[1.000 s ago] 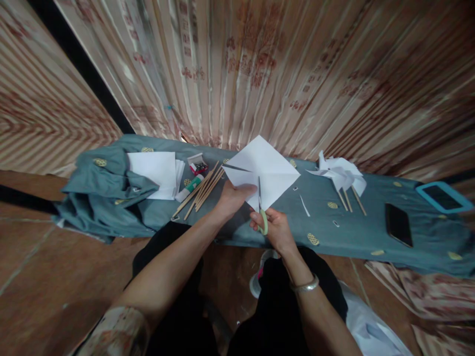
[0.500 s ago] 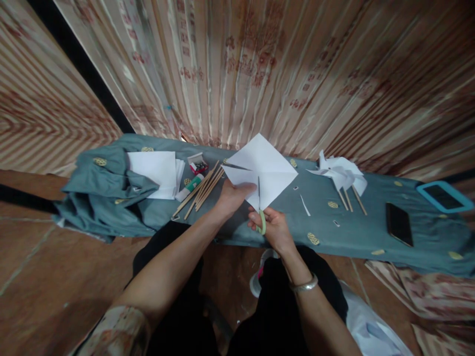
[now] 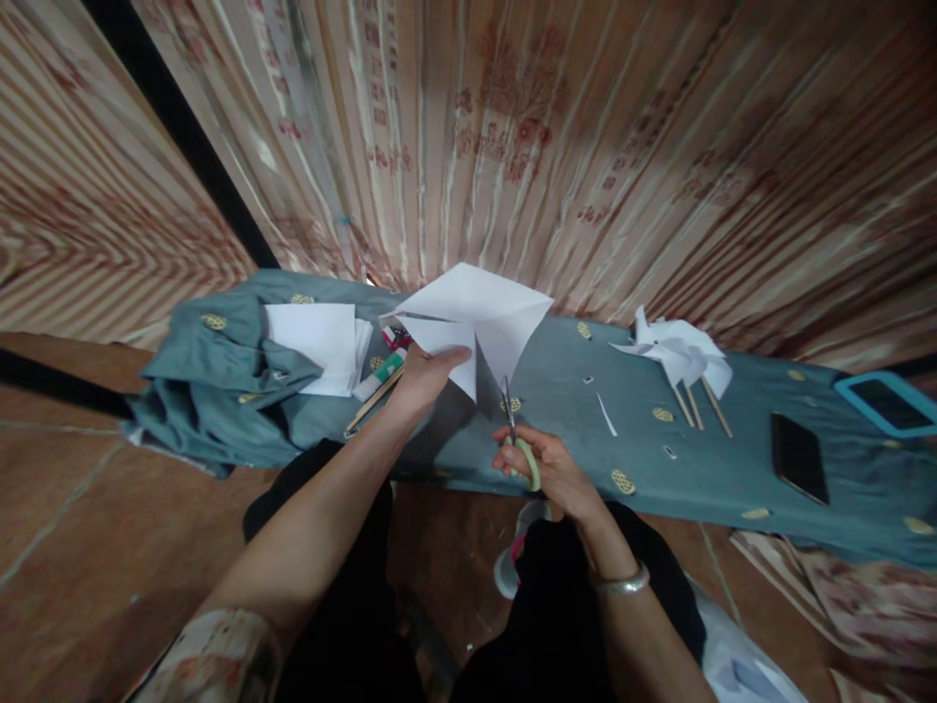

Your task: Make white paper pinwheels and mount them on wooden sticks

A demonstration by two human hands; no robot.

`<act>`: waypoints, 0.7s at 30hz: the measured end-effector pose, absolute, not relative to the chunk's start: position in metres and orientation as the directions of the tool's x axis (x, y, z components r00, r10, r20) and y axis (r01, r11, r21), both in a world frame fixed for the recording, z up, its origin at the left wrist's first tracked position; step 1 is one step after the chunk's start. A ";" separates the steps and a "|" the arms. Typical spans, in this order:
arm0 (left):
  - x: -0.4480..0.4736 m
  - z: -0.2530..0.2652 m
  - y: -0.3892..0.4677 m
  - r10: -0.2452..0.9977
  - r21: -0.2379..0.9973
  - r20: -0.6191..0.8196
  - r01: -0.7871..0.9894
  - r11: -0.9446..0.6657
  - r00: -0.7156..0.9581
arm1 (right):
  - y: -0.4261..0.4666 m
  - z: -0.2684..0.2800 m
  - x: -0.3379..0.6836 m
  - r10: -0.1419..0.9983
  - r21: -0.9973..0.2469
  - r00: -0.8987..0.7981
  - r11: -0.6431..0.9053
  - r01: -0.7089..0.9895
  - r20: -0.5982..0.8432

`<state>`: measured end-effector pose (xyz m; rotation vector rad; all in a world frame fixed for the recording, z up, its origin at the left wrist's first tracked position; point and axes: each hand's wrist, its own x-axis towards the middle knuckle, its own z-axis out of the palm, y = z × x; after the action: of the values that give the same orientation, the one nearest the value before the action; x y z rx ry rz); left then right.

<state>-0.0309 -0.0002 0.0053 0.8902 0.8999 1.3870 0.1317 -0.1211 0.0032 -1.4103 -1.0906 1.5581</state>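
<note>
My left hand [image 3: 428, 376] pinches a square sheet of white paper [image 3: 487, 298] by its lower left part, thumb on top. The paper has a slit at its left corner and another at its near corner, and its flaps stand apart. In my right hand [image 3: 542, 454] are scissors [image 3: 528, 467] with light green handles, fingers in the loops. Their blades look closed, pointing away from me, with the tips beside the paper's near right flap. Whether they touch the flap I cannot tell.
A stack of white paper [image 3: 311, 342], a glue stick [image 3: 381, 373], a small red box [image 3: 396, 337] and wooden sticks [image 3: 372, 405] lie left. To the right are paper pinwheels [image 3: 677, 351], a phone [image 3: 797, 457] and a blue-framed tablet [image 3: 889, 402]. A paper strip [image 3: 607, 414] lies between.
The scissors have come out of the near slit and moved back towards me, their blades now visible. My left hand has shifted the paper left and tilted it, spreading the flaps.
</note>
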 end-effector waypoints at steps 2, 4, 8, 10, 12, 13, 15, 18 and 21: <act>-0.037 0.005 0.002 1.000 0.917 0.004 -0.398 -0.014 -0.027 | -0.122 0.006 0.136 0.923 -0.931 -0.124 -0.362 0.038 -0.364; -0.042 0.004 0.002 0.999 0.926 -0.006 -0.378 -0.015 -0.054 | -0.123 0.007 0.141 0.922 -0.929 -0.112 -0.366 0.056 -0.370; -0.050 0.005 -0.002 0.999 0.947 -0.008 -0.321 -0.002 -0.031 | -0.118 0.006 0.152 0.964 -0.967 0.095 -0.252 0.040 -0.247; -0.052 0.006 -0.007 0.999 0.961 0.003 -0.276 0.008 0.041 | -0.114 0.005 0.158 0.956 -0.985 0.241 -0.173 0.004 -0.167; -0.054 0.006 -0.011 0.992 0.981 0.008 -0.193 0.016 0.123 | -0.109 0.006 0.165 0.923 -0.992 0.363 -0.118 -0.048 -0.127; -0.054 0.006 -0.013 0.987 0.990 0.010 -0.140 0.012 0.161 | -0.107 0.006 0.168 0.903 -0.993 0.413 -0.096 -0.069 -0.116; -0.053 0.006 -0.018 0.977 0.999 0.016 -0.054 -0.005 0.211 | -0.103 0.009 0.174 0.876 -0.994 0.473 -0.062 -0.093 -0.099; -0.050 0.006 -0.025 0.954 0.999 -0.026 -0.034 0.038 0.297 | -0.101 0.011 0.180 0.895 -0.993 0.432 -0.078 -0.089 -0.109; -0.047 0.005 -0.031 0.928 0.993 -0.079 -0.056 0.106 0.364 | -0.101 0.012 0.182 0.931 -0.988 0.331 -0.141 -0.062 -0.153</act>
<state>-0.0473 -0.0310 0.0053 1.2393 0.9263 0.9044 0.1819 -0.1012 0.0116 -1.4318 -0.8524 1.0735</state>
